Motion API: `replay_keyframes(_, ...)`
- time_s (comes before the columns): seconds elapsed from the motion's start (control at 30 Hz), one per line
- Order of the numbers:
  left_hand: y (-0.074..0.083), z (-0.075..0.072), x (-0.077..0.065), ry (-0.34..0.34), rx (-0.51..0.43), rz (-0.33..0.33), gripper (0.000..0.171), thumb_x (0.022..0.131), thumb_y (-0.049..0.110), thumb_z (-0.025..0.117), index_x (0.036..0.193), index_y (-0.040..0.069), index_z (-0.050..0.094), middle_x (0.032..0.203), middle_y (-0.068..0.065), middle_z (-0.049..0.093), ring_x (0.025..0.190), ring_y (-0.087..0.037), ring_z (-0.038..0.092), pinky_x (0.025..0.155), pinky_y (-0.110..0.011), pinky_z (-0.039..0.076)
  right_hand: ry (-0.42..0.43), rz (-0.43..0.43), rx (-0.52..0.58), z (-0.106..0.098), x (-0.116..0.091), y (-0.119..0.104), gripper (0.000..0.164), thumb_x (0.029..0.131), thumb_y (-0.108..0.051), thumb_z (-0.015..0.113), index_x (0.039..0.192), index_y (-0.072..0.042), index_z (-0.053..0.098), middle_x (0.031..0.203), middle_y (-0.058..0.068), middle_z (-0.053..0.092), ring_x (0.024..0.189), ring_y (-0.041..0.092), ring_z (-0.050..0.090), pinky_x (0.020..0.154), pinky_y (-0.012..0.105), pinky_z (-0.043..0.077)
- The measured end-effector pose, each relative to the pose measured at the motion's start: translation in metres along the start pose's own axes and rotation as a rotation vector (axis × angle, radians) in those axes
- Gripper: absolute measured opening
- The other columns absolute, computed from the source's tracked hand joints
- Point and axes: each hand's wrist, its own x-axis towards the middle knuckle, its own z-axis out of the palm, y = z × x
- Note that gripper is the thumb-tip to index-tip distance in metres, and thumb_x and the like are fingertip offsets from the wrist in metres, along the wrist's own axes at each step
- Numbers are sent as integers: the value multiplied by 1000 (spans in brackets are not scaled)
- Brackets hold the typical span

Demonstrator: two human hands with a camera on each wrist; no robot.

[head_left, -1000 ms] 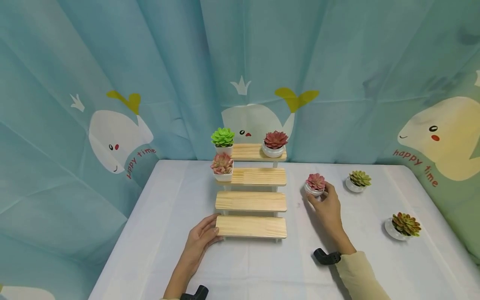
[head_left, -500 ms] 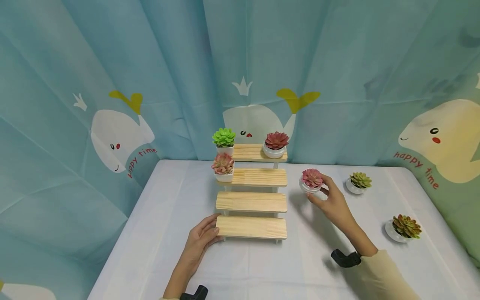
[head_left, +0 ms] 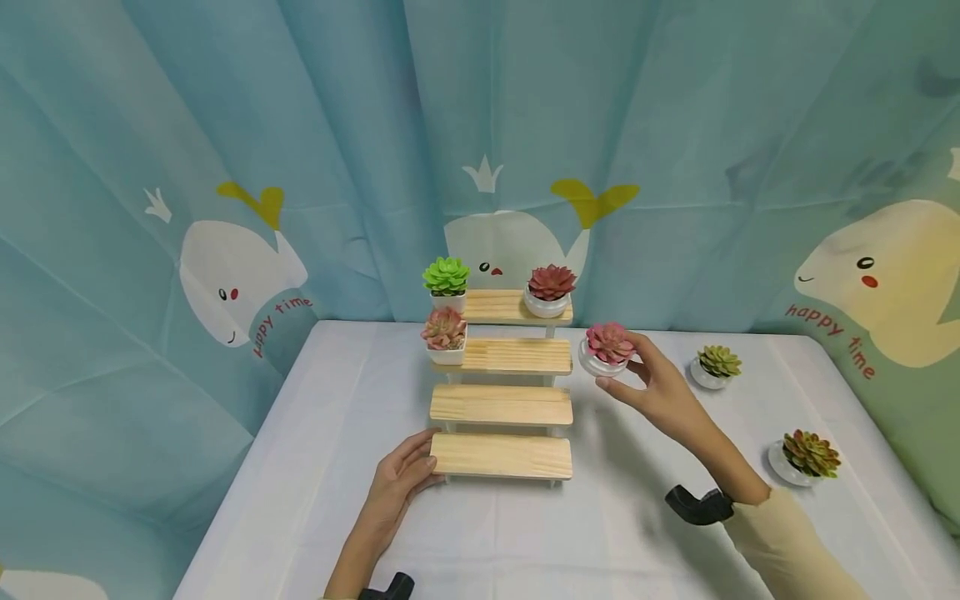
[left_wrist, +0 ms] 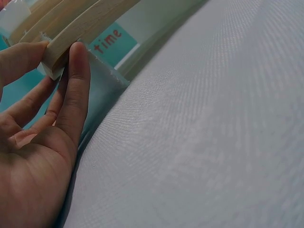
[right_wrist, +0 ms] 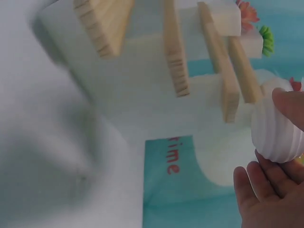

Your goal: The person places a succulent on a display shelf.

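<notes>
My right hand [head_left: 660, 396] pinches a white round pot with a pink succulent [head_left: 609, 343] between thumb and fingers. The plant is raised off the table, just right of the stand's second tier from the top. In the right wrist view the ribbed white pot [right_wrist: 275, 128] sits between thumb and fingertips, near the board ends. My left hand [head_left: 401, 471] holds the left end of the lowest board of a four-tier wooden stand [head_left: 502, 456]. The left wrist view shows that board [left_wrist: 83, 35] pinched, with the thumb on one face and fingers on the other.
A bright green succulent [head_left: 446, 277] and a dark red one [head_left: 551, 283] stand on the top tier. A pale pink succulent [head_left: 445, 329] is at the second tier's left end. Two more, yellow-green [head_left: 718, 362] and reddish-green [head_left: 810, 454], stand on the table at right.
My right hand has lifted the pink succulent off the table and carried it left and up, closer to the stand. The left hand stays on the lowest board.
</notes>
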Motion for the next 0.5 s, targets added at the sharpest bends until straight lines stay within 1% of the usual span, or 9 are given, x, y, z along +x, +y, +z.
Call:
replay_keyframes(0.07,0,-1,0,-1,-3,3,59,102,15,65,155,0,42,144,-22,56,118,-14,68,99,-26,63,-13,-20,16,2,3,-4,72,95,-16,78,156,-9,41,159,11,45,135,2,49,106,-1,40)
replay_keyframes(0.1,0,-1,-1,1,-2,6,59,102,15,65,155,0,42,144,-22,56,118,-14,69,99,-26,63,-18,-32,25,4,5,-6,72,95,-15,78,156,-10,41,159,11,45,134,-2,48,107,-1,40)
replay_keyframes(0.13,0,-1,-1,-1,-3,6,59,102,15,64,155,0,42,144,-22,57,118,-14,68,99,-26,63,-23,-41,32,5,7,-7,72,95,-14,78,156,-10,41,159,11,45,134,-4,47,107,0,40)
replay_keyframes(0.17,0,-1,-1,-3,-2,7,58,102,15,64,154,1,43,143,-21,57,118,-14,69,99,-26,63,-27,-50,38,7,9,-8,72,95,-13,78,157,-10,41,160,11,45,135,-3,47,108,0,39)
replay_keyframes(0.2,0,-1,-1,-5,-1,9,58,102,15,64,154,1,43,143,-21,57,118,-14,68,99,-26,63,-31,-56,42,8,10,-9,72,94,-13,78,156,-10,42,161,11,44,138,0,47,108,0,39)
replay_keyframes(0.27,0,-1,-1,-10,-1,11,58,102,15,64,155,1,43,142,-20,58,117,-14,69,98,-26,63,-41,-59,44,11,13,-11,71,94,-13,78,156,-11,42,161,11,45,141,13,49,108,1,40)
replay_keyframes(0.33,-1,-1,0,-18,0,14,59,102,15,64,155,0,42,142,-20,58,117,-14,69,98,-25,63,-56,-51,30,14,15,-13,70,95,-16,78,156,-13,43,161,11,44,143,25,50,111,6,42)
replay_keyframes(0.4,-1,-1,0,-20,-1,15,59,102,15,64,155,0,42,142,-20,58,117,-14,69,98,-25,63,-74,-47,18,16,17,-16,69,95,-17,78,155,-13,43,161,12,44,144,33,49,117,18,45)
replay_keyframes(0.5,-1,-1,0,-14,-4,13,58,103,14,63,155,0,42,142,-20,57,117,-15,69,98,-26,63,-92,-46,10,20,21,-17,70,94,-18,79,154,-13,44,161,12,45,146,35,48,122,40,45)
